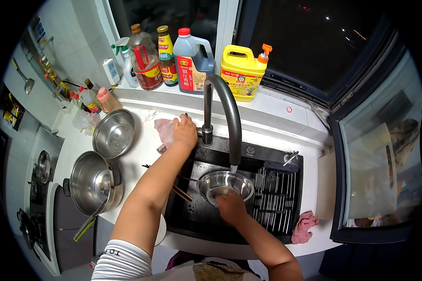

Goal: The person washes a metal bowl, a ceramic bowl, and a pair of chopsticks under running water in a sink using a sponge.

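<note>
My left hand (185, 132) is closed around the handle at the left of the dark tap (234, 117), and its fingers hide most of that handle. A pink cloth (164, 131) lies on the counter beside it. Under the spout, a steel bowl (247, 187) stands in the black sink (187, 222). My right hand (232, 208) reaches over the bowl's near rim with its fingers curled. At those fingers shows a pale, rounded edge inside the bowl; what they grip is partly hidden. Chopsticks (182, 193) lie at the sink's left side.
Left on the counter stand a steel pot (86, 180) with a utensil in it and a steel basin (113, 133). A black rack (276, 201) fills the sink's right side. Bottles and a yellow jug (241, 72) line the sill. An open window pane (380, 159) juts in at right.
</note>
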